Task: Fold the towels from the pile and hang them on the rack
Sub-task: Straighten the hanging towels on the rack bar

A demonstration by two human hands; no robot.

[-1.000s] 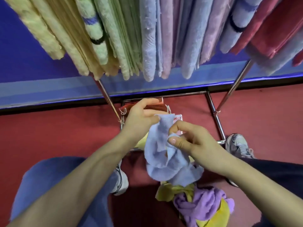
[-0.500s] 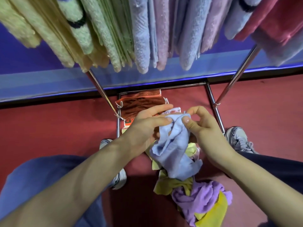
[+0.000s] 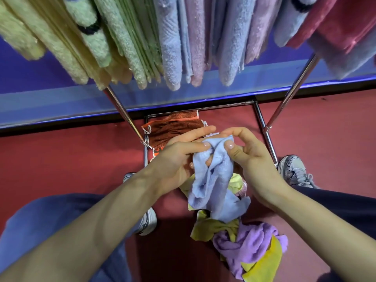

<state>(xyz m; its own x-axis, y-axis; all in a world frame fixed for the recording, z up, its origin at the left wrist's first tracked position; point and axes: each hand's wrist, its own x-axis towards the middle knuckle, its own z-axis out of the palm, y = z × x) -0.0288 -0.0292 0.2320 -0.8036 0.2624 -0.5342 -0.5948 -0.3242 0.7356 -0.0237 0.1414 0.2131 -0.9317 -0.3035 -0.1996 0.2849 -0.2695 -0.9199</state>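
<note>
A crumpled light blue towel [image 3: 211,184] hangs between my hands, over the pile. My left hand [image 3: 179,157] pinches its upper edge with thumb and fingers. My right hand [image 3: 248,157] pinches the same edge just to the right, the two thumbs almost touching. Below lies the pile [image 3: 244,245] of purple, yellow and olive towels on the red floor. The rack [image 3: 293,88] stands in front of me, with several folded towels [image 3: 173,47] in yellow, green, blue, pink and red hanging from its top.
The rack's chrome legs [image 3: 124,110] slant down to a base frame [image 3: 264,131] on the red floor. A rust-brown cloth [image 3: 173,129] lies inside the frame. My shoes [image 3: 293,169] stand on either side. A blue wall strip [image 3: 61,104] runs behind.
My hands have come together at the towel's top edge and moved away from me toward the rack. The view has tilted down slightly.
</note>
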